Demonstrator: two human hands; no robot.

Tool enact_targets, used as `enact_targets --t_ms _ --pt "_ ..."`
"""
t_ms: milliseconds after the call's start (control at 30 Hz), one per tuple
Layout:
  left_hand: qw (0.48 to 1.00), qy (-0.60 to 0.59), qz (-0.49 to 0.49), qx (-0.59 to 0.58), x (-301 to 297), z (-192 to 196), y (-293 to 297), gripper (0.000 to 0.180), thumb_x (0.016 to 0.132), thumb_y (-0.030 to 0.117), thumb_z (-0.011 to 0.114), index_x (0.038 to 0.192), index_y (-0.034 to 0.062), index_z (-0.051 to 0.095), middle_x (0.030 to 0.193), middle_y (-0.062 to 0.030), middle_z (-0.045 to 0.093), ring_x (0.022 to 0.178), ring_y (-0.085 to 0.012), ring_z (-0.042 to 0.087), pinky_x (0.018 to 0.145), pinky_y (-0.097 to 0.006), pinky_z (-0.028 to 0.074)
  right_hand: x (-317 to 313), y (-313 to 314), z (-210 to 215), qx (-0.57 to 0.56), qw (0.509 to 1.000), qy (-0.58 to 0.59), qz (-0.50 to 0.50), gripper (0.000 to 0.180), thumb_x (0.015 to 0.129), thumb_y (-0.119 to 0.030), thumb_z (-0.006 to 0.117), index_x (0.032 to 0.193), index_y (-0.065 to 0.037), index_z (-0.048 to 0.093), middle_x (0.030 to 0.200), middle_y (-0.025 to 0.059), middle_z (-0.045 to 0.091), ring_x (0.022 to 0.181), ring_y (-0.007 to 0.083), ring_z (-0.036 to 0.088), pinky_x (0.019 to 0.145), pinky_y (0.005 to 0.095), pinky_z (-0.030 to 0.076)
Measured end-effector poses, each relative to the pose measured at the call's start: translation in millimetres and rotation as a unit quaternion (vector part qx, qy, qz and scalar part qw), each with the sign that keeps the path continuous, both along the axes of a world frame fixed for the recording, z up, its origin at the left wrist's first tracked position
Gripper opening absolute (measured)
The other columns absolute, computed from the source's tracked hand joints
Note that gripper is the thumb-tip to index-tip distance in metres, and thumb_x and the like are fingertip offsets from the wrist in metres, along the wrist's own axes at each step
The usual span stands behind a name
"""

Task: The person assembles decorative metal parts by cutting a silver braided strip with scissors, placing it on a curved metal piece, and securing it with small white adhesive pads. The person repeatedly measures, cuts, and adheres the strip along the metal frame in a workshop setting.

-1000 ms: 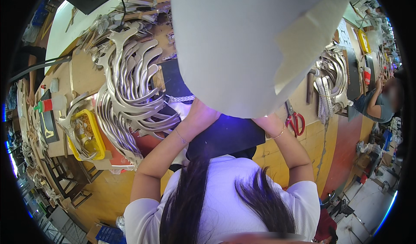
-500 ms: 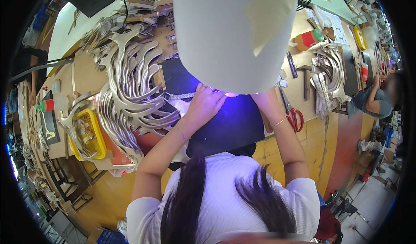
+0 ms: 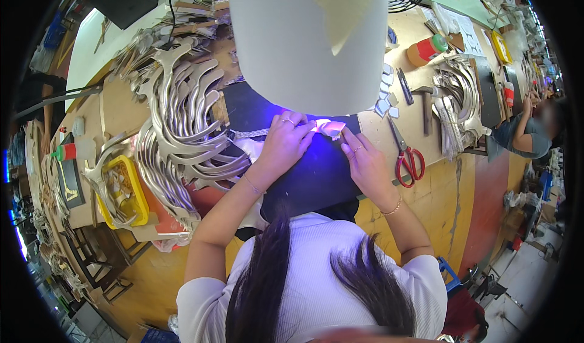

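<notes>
Over a dark work mat (image 3: pixel 304 185), my left hand (image 3: pixel 287 141) pinches a small, pale piece (image 3: pixel 330 127) that glows pink and white under purple light. A braided strip (image 3: pixel 250 134) runs out to the left of that hand; whether it joins the pale piece is hidden by my fingers. My right hand (image 3: pixel 365 160) is at the piece's right end, its fingertips closed against the edge. A white, silvery curved part (image 3: pixel 250 148) lies beside my left wrist. The large white lamp shade (image 3: pixel 307 51) hangs just beyond both hands and covers what is behind it.
Curved metal-coloured parts (image 3: pixel 182 124) are heaped at left, beside a yellow tray (image 3: pixel 139 191). On the right lie red-handled scissors (image 3: pixel 409 160), a hammer (image 3: pixel 427 108), small silvery tiles (image 3: pixel 385 93), a red-labelled bottle (image 3: pixel 427 49) and more curved parts (image 3: pixel 465 93). A person (image 3: pixel 529 130) sits far right.
My right hand has come out from behind the lamp shade to the piece's right end, and its fingers now show. The shade appears farther left, uncovering the glowing piece and the silvery tiles.
</notes>
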State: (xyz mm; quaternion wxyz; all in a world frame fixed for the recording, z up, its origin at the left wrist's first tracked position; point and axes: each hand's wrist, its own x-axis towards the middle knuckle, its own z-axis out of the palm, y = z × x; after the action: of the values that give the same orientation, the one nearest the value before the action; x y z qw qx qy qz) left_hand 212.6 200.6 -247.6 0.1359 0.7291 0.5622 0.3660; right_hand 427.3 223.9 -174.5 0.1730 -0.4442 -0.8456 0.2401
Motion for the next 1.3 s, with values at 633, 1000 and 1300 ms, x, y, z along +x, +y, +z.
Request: enact_targets --t_ms 633,1000,1300 --pt "1.0 -0.001 -0.001 -0.006 0.0 2.2 -0.1 0.019 0.081 0.013 0.072 0.098 0.0054 0.071 0.097 -0.0071 0.06 0.096 -0.0254 0.057 0.083 -0.04 0.044 -6.2 -3.0 2.2 0.004 0.994 -0.111 0.019 0.046 0.095 -0.012 0.061 0.14 -0.011 0.053 0.08 0.0115 0.059 0.059 0.0288 0.06 0.054 0.0393 0.049" --pt "0.999 -0.038 0.012 -0.001 -0.2 0.5 -0.9 0.015 0.08 0.011 0.074 0.093 0.003 0.073 0.097 -0.0077 0.062 0.096 -0.0259 0.059 0.086 -0.039 0.047 -17.7 9.2 12.6 0.033 0.999 -0.037 -0.014 0.036 0.098 -0.015 0.057 0.133 -0.008 0.057 0.082 0.0148 0.064 0.067 0.0328 0.064 0.058 0.0404 0.051" --pt "0.999 -0.04 0.012 0.006 -0.4 0.7 0.6 0.014 0.08 0.011 0.075 0.09 0.0018 0.074 0.096 -0.0084 0.062 0.094 -0.0256 0.06 0.085 -0.038 0.049 -20.1 34.7 16.1 0.036 0.995 -0.082 0.035 0.034 0.099 -0.017 0.055 0.132 -0.009 0.057 0.082 0.0167 0.067 0.066 0.0339 0.065 0.058 0.0419 0.051"
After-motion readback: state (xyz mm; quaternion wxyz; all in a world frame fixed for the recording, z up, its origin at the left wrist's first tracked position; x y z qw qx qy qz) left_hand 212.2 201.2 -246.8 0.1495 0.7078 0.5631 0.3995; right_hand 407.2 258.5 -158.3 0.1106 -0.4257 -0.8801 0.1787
